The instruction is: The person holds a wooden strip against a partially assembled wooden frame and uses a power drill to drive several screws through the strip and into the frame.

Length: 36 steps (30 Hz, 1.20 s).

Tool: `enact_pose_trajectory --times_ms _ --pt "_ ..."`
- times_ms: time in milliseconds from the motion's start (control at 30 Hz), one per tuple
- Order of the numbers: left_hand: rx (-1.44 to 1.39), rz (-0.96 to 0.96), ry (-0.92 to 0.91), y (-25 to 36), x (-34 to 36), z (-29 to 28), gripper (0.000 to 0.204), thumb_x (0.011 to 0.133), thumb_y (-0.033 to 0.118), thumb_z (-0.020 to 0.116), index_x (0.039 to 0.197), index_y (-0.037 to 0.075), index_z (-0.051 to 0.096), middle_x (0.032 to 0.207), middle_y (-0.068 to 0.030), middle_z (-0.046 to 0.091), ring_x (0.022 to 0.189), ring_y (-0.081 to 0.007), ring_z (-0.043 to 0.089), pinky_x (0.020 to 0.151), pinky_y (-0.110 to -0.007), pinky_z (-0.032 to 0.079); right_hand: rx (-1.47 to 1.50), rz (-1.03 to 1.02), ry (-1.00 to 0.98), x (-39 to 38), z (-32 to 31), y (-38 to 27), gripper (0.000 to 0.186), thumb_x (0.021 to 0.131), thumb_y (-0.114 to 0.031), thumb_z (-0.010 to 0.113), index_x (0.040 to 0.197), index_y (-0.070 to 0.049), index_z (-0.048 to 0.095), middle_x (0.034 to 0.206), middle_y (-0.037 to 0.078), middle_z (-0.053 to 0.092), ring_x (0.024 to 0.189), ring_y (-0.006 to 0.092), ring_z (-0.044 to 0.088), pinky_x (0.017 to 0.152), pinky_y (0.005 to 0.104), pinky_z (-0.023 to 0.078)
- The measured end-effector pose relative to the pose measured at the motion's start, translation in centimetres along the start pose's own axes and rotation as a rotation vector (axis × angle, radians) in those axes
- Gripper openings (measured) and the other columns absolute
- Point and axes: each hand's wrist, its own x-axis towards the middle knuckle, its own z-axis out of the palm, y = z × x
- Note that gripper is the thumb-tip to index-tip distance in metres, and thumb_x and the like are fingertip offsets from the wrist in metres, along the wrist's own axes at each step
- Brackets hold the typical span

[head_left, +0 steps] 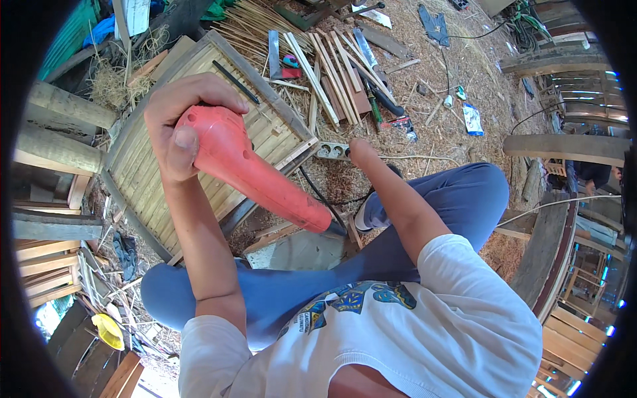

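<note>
Head view: red power tool (255, 169) was gripped by left hand (178, 119), raised over bamboo panel (149, 179). Right hand (359, 151) was stretched to power strip (332, 150), grip unclear. Ground was covered with sawdust, bamboo slats (332, 63) scattered.

Smooth, slightly glossy red plastic on the power tool (255, 169) at centre, matt slatted bamboo on the framed panel (149, 179) at nine o'clock, rough split bamboo strips (338, 63) at twelve o'clock.
</note>
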Motion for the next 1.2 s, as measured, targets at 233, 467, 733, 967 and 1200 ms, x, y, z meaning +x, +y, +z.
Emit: enact_pose_trajectory --times_ms 233,467,733,967,1200 --pt "0.032 -0.033 0.04 0.7 -0.3 0.8 0.091 0.091 0.08 0.057 0.082 -0.008 0.073 0.078 -0.0186 0.072 0.069 -0.0298 0.071 0.063 -0.037 0.055 0.087 0.099 0.09 -0.5 0.1 -2.9 0.019 0.09 -0.007 0.074 0.107 -0.002 0.082 0.117 0.025 0.079 0.111 0.0409 0.078 0.095 0.0509 0.064" --pt "0.062 0.082 0.027 1.1 1.0 1.1 0.092 0.09 0.082 0.056 0.081 -0.008 0.073 0.076 -0.0192 0.071 0.069 -0.031 0.072 0.063 -0.037 0.056 0.141 0.097 0.151 -0.1 0.2 -2.6 0.017 0.095 -0.008 0.07 0.106 -0.004 0.082 0.114 0.023 0.08 0.11 0.0389 0.078 0.093 0.0484 0.064" --pt "0.002 0.087 0.061 2.9 1.0 1.2 0.093 0.092 0.082 0.053 0.08 -0.008 0.073 0.076 -0.0197 0.072 0.069 -0.0317 0.073 0.064 -0.038 0.057 0.146 0.107 0.21 -0.4 0.6 -0.4 0.021 0.087 -0.011 0.074 0.106 -0.002 0.078 0.112 0.024 0.079 0.107 0.0423 0.077 0.094 0.0517 0.062" --pt "0.043 0.12 0.021 5.5 0.8 -0.1 0.1 0.098 0.084 0.042 0.083 -0.01 0.072 0.082 -0.0226 0.074 0.07 -0.0311 0.071 0.063 -0.04 0.056 0.342 0.29 0.385 -4.7 -9.0 -2.1 0.044 0.093 -0.036 0.074 0.119 0.0 0.078 0.111 0.023 0.08 0.109 0.0365 0.079 0.094 0.0482 0.062" --pt "0.068 0.223 0.138 8.1 -0.1 -1.7 0.094 0.105 0.073 0.027 0.082 -0.005 0.075 0.077 -0.0165 0.073 0.071 -0.0283 0.069 0.069 -0.038 0.053 1.189 -0.54 0.109 -23.6 -32.2 -14.1 0.046 0.105 -0.044 0.073 0.126 -0.003 0.071 0.103 0.006 0.08 0.091 0.0136 0.073 0.083 0.031 0.058"
